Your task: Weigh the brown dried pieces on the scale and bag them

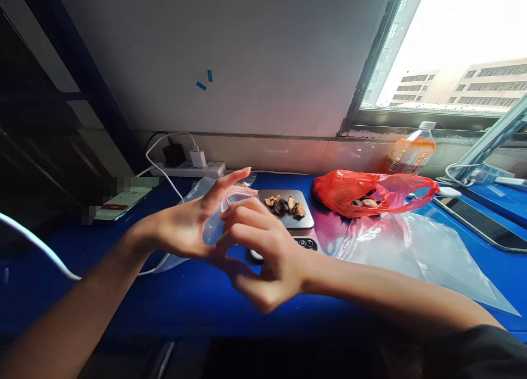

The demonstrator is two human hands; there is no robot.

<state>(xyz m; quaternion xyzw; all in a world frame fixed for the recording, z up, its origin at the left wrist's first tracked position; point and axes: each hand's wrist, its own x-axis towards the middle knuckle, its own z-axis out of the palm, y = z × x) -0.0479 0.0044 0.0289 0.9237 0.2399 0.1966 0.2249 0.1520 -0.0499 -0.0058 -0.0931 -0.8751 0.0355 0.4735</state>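
Observation:
A clear plastic zip bag (212, 229) with a red line along its mouth sits between my two hands. My left hand (185, 222) curls around it, thumb raised and apart; its fingers are mostly hidden behind the bag and my other hand. With curled fingers, my right hand (263, 250) pinches at the bag's edge; the exact grip is blurred. Just beyond, a small digital scale (305, 218) carries several dried mushroom-like pieces (281, 205) on its metal plate. My right wrist partly covers the scale's front.
Right of the scale lies a red plastic bag (335, 195) with dark pieces inside, and a flat clear bag (411, 252). A phone (486, 222) and an orange drink bottle (414, 151) are farther right. A power strip (214, 169) and a white cable (37, 247) occupy the left.

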